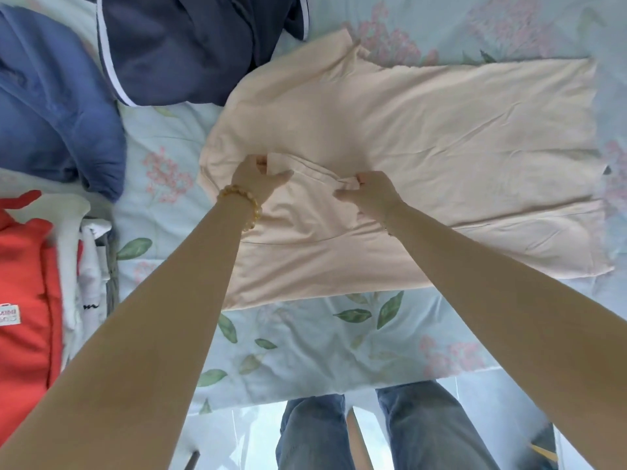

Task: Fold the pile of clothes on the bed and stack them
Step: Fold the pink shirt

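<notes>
A pale peach garment (441,130) lies spread flat across the middle of the bed, its long side running left to right. My left hand (256,179), with a yellow bead bracelet on the wrist, pinches a fold of this cloth near its left end. My right hand (368,191) pinches the same raised fold a little to the right. A dark navy garment with white piping (176,45) lies crumpled at the back left. A blue garment (51,106) lies bunched at the far left.
A stack of folded clothes sits at the left edge, a red item (23,300) on top and white pieces (84,266) beside it. The floral bedsheet (305,351) reaches the bed's near edge, where my jeans-clad legs (373,432) stand on the floor.
</notes>
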Available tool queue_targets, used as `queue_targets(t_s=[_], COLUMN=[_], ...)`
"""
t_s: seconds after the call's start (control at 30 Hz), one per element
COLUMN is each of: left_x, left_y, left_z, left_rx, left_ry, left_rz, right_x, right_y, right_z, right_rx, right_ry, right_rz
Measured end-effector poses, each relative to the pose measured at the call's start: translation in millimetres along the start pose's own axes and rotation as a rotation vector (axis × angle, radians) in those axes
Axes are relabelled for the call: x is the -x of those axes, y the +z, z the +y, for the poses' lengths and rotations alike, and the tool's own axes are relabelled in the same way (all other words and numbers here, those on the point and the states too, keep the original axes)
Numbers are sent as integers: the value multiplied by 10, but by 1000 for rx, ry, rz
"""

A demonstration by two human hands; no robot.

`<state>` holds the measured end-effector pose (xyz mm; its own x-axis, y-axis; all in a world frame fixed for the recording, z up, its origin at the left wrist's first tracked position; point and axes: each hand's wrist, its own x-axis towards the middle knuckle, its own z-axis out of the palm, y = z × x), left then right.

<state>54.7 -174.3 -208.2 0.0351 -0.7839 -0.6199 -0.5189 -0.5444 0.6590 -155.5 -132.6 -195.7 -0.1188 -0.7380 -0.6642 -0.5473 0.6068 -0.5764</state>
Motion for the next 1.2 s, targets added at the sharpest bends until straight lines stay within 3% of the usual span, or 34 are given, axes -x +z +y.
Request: queue_targets(t_s=[0.13, 0.2, 0.3, 0.37, 0.47, 0.57, 0.7, 0.83, 0.93, 1.03, 1.1, 1.2], left_x=[372, 655, 1061, 1256, 1410, 1482, 1413, 1078, 1055, 1244, 1354, 1382], left_y=[-300, -478, -568, -521, -342, -64, 403, 617, 750, 963, 1150, 1597], left_z=[-45, -159, -482, -708, -948, -951, -819, -910, -901, -626, -346, 111], left_rx=[65, -73, -378, -595, -847, -810, -852, -1051, -1050, -903, -814, -783], left_ry=[158, 267, 461, 507, 432, 478, 625, 388, 283, 201, 329, 591], left_rz=[-131, -169, -169, -122, -33, 103, 19, -107, -57, 64, 99, -11], right_x=[404, 647, 968, 1096, 1201, 1244, 1193, 1072, 1016, 927, 827, 629], right_y=[8, 24, 160, 267, 397, 386, 228, -1, -302, -768, -1163, -1802], right_z=[124, 239, 465, 648, 852, 893, 980, 1136, 1285, 1474, 1646, 1944], right_rx=[25, 117, 310, 453, 554, 497, 530, 507, 445, 432, 468, 575], right_ry=[-438, -678, -819, -769, -598, -616, -602, -510, -507, -493, -456, -379], right_rz=[137, 105, -18, -121, -293, -181, 3, -24, 39, 133, 195, 267])
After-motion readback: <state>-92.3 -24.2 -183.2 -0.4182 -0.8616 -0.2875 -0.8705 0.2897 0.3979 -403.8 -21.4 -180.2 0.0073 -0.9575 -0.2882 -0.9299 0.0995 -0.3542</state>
